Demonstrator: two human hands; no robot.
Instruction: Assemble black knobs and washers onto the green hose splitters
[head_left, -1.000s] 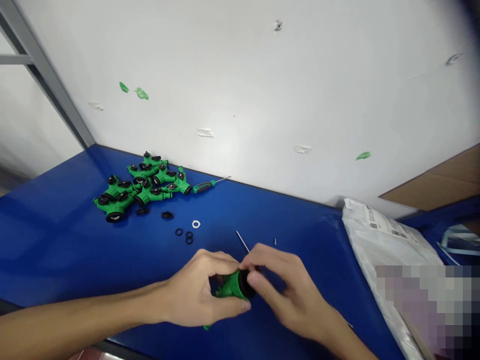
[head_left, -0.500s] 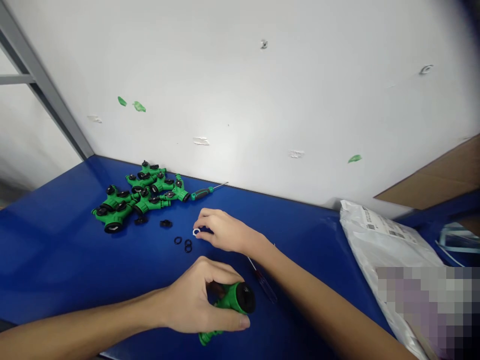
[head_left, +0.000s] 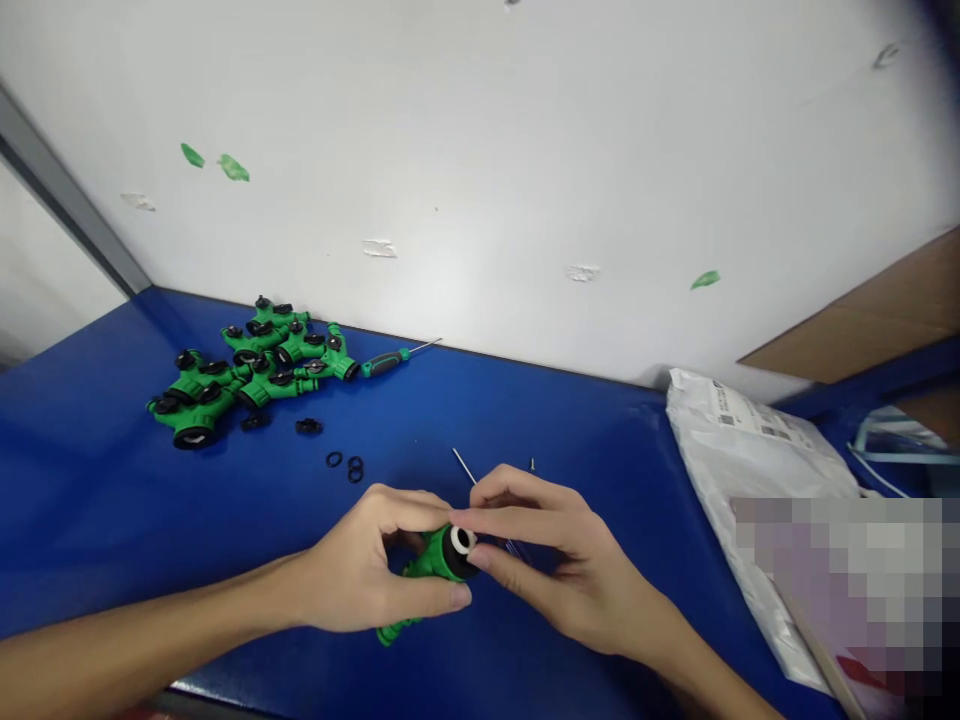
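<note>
O-rings [head_left: 344,465], green splitters [head_left: 225,370] — obstacles ahead of the left hand [head_left: 360,565].

Hose connector [head_left: 429,562] in my hands: green body, black end, white ring [head_left: 461,541] on it.
Connector pile [head_left: 225,375]: green, black caps.
O-rings [head_left: 344,461]: black.
Screwdriver [head_left: 385,364]: green-and-black handle, silver shaft.
Bench top [head_left: 90,500]: deep blue.
Wall [head_left: 480,150]: white, green flecks, pale scuffs.
Mailer bag [head_left: 750,450]: whitish grey, black-printed label.
</note>
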